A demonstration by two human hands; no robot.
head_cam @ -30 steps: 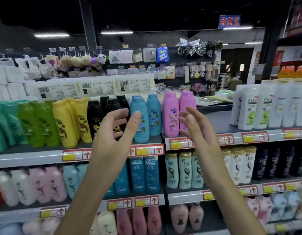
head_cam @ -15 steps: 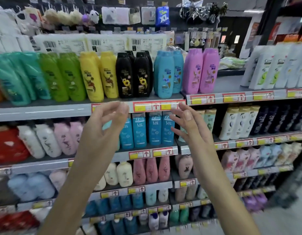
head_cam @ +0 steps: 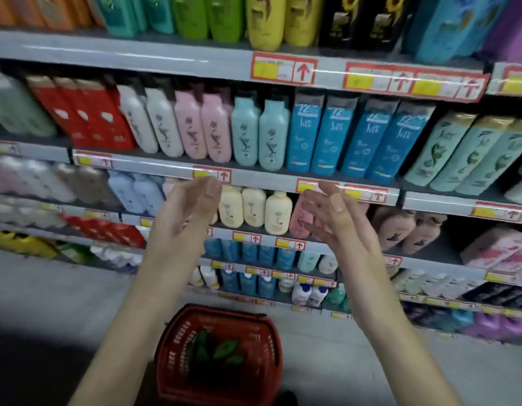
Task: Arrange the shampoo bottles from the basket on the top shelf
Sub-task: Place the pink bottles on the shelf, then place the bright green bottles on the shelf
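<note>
The view has tipped downward since a second ago. Then the top grey metal shelf [head_cam: 136,54] ran across the middle of the picture. Now it sits at the upper edge, and only the lower halves of its yellow plastic bottles [head_cam: 265,22], green plastic bottles [head_cam: 210,16] and black sunflower-label bottles [head_cam: 356,22] show.

A red plastic shopping basket [head_cam: 254,344], not seen in the earlier frames, now stands on the grey floor [head_cam: 63,288] at the near bottom centre, just in front of the lowest shelves. Inside it lie dark green shampoo bottles [head_cam: 224,347], blurred, so their number cannot be told.

Both hands have dropped with the view. They were raised at the height of the top shelf's edge before. Now the left hand [head_cam: 189,212] and right hand [head_cam: 339,227] are in front of the third shelf down, well above the basket and well below the top shelf. They are apart, palms turned toward each other. Their fingers are loosely spread and slightly bent, and they hold nothing, the same empty pose as in both earlier frames. Between them, farther back, three cream-coloured rounded bottles [head_cam: 254,209] stand on that shelf.

On the shelf above, red cartons [head_cam: 87,118] are at the left, then white, pink and pale teal bottles, then blue cartons [head_cam: 356,136] at the right.
</note>
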